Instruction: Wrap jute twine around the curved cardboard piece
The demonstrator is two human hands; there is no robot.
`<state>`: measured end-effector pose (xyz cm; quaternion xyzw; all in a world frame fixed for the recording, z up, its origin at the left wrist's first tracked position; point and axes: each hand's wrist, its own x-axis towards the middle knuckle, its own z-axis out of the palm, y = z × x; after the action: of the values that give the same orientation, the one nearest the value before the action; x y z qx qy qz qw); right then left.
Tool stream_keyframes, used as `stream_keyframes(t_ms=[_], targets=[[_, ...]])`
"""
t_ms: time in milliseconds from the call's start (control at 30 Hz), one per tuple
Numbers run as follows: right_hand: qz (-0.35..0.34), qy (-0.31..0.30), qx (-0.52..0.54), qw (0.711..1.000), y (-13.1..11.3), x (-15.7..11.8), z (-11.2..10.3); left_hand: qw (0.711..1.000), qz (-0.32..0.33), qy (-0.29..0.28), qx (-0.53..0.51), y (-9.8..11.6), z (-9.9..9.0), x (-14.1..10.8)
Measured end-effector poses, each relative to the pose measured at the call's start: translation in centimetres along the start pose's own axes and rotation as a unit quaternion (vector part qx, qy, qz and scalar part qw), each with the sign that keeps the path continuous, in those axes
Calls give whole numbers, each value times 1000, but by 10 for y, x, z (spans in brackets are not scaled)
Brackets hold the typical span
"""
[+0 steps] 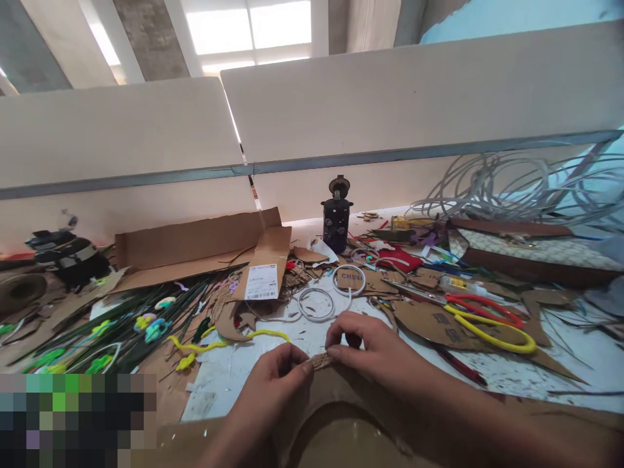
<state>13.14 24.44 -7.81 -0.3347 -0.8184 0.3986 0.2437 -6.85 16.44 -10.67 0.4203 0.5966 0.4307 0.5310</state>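
Low in the middle of the head view, a short strip of braided brown twine (320, 361) lies along the top edge of a curved cardboard piece (331, 387). My left hand (275, 383) pinches the left end of this braid between thumb and fingertips. Close beside it, my right hand (373, 344) is closed on the braid's right end, thumb tip pressed down and fingers curled. The lower part of the cardboard runs out of the frame. Just beyond my hands are two white wire rings (316, 305).
Scissors (490, 328) with red and yellow handles rest on cardboard at right. A dark bottle (335, 221) with its lid up stands at the back, near an open cardboard box (190, 240). Colourful stems (156, 330) cover the left; a handbag (531, 253) and coiled tubing (507, 185) lie far right.
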Motion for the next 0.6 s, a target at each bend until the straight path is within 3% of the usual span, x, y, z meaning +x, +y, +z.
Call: stream_keyframes(t_ms=[167, 267, 433, 600], targets=[[45, 48, 43, 997, 13, 10, -30, 999, -18, 1, -47, -10, -8, 4], [63, 4, 56, 996, 20, 12, -42, 998, -24, -7, -62, -8, -14, 4], [87, -123, 77, 986, 26, 11, -36, 998, -18, -12, -67, -4, -21, 6], [84, -76, 92, 989, 19, 11, -35, 995, -17, 33, -93, -9, -15, 7]])
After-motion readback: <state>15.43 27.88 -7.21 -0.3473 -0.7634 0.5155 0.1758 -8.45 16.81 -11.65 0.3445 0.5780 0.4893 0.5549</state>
